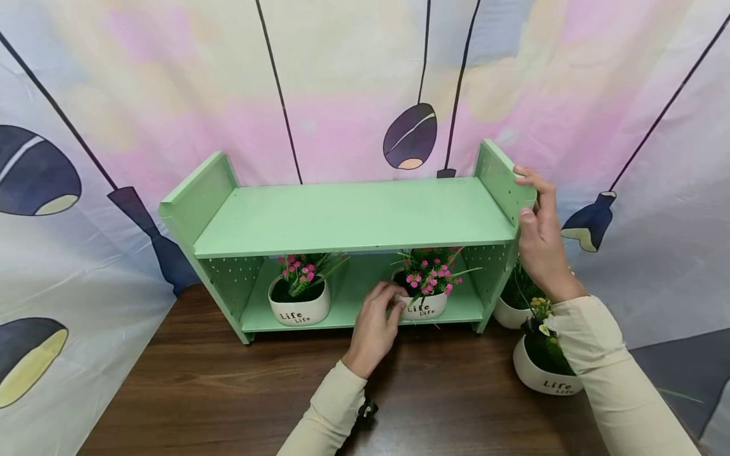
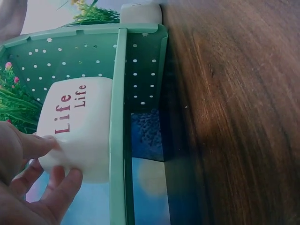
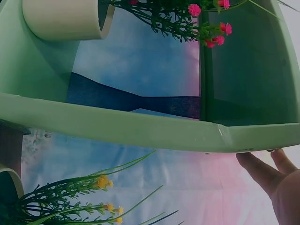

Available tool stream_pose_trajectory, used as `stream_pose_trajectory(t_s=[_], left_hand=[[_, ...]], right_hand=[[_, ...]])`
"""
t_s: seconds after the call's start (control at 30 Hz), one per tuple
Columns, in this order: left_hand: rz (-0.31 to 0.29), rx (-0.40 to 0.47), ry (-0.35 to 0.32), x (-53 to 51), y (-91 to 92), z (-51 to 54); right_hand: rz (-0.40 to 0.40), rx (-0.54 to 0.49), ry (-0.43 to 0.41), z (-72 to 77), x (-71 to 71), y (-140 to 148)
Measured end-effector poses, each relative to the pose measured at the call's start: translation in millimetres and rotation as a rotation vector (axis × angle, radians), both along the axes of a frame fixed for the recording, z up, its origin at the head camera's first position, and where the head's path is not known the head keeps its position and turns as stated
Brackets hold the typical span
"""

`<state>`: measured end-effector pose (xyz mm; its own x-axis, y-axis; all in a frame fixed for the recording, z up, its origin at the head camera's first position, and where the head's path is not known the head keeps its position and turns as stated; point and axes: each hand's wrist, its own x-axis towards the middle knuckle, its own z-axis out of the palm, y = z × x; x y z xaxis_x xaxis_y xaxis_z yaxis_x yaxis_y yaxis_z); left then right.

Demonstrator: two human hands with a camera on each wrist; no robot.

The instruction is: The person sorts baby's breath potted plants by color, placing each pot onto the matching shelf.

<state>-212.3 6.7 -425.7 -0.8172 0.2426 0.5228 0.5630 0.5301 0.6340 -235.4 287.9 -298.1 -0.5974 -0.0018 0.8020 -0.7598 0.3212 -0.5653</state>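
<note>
A light green two-tier shelf [image 1: 353, 215] stands on the wooden table. On its lower board, towards the right, sits a white flower pot [image 1: 436, 303] lettered "Life", with pink flowers and green leaves. My left hand [image 1: 373, 326] holds this pot at its left side; in the left wrist view the thumb [image 2: 40, 146] lies on the front and the other fingers bend against the side. Up at the shelf's right side panel, my right hand [image 1: 544, 247] grips the upper front corner, its fingertips over the edge and the thumb lower down.
Another pink-flowered pot [image 1: 299, 310] stands at the left of the lower board. Right of the shelf are two white pots with yellow flowers, the nearer pot [image 1: 533, 373] partly under my right sleeve. A patterned curtain [image 1: 353, 95] hangs close behind.
</note>
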Motion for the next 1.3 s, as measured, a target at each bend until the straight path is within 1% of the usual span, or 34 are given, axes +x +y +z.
stream_pose_trajectory(t_s=[0.07,0.27,0.37,0.63,0.77,0.93,1.0,1.1,1.2,1.3], left_hand=[[0.005,0.003,0.008,-0.7,-0.3,-0.6],[-0.015,0.041,-0.036,-0.6,-1.9,0.1],[-0.020,0.062,-0.053,1.6,-2.8,0.0],[-0.020,0.074,-0.067,7.6,-6.1,0.0],[-0.042,0.079,-0.101,11.8,-8.1,1.6],[-0.086,0.111,-0.173,18.0,-11.0,4.3],[-0.097,0.135,-0.212,20.5,-13.0,6.7],[-0.103,0.161,-0.267,25.8,-17.7,13.6],[-0.109,0.153,-0.271,32.8,-24.7,23.4],[-0.124,0.097,-0.233,40.1,-33.5,33.2]], right_hand=[[0.000,0.001,0.003,0.0,-1.1,-0.5],[-0.004,0.010,0.008,0.9,-2.0,-1.6],[0.000,0.008,0.000,0.7,-1.4,-2.1],[0.002,0.000,-0.014,1.3,1.7,-4.2],[0.004,-0.016,-0.008,2.6,2.6,-5.9],[0.011,-0.033,-0.009,2.0,3.0,-6.4],[0.008,-0.031,-0.019,1.4,3.2,-5.2],[0.007,-0.038,-0.039,0.2,3.9,-3.1],[0.005,-0.032,-0.049,0.8,4.6,-2.6],[0.005,-0.030,-0.057,1.3,4.8,-2.9]])
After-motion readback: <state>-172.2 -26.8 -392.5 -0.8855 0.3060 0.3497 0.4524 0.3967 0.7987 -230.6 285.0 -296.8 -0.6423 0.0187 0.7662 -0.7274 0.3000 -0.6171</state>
